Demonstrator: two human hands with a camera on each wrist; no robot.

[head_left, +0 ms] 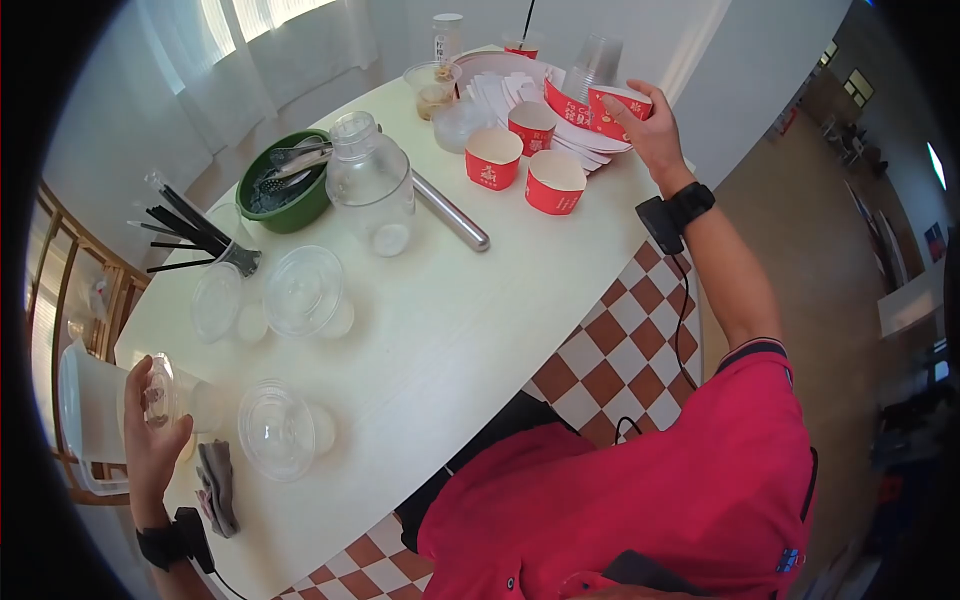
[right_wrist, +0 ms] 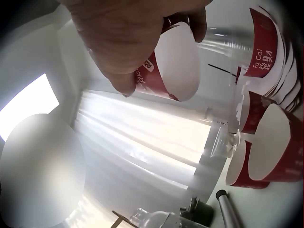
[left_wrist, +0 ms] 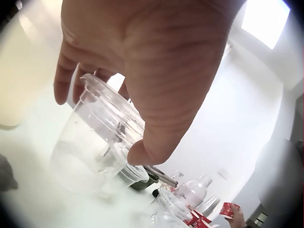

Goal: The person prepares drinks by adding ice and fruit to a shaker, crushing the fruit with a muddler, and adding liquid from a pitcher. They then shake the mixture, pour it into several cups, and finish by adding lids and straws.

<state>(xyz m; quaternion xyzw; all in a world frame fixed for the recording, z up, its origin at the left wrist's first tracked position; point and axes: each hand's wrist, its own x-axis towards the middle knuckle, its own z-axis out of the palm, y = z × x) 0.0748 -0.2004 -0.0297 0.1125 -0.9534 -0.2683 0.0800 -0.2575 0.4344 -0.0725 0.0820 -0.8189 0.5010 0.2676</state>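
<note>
At the left end of the table, my left hand grips a clear plastic cup near its rim, thumb on one side and fingers on the other. My right hand, raised at the far right, pinches a red paper cup sleeve with a white inside. Just below that hand are a stack of clear plastic cups and a fanned pile of flat sleeves. Three opened red sleeves, one of them a near sleeve, stand on the table beside the pile.
Cups with clear domed lids stand along the near left side. Behind them are black straws, a green basin of utensils, a clear shaker-shaped bottle and a metal rod. A grey cloth lies by my left wrist.
</note>
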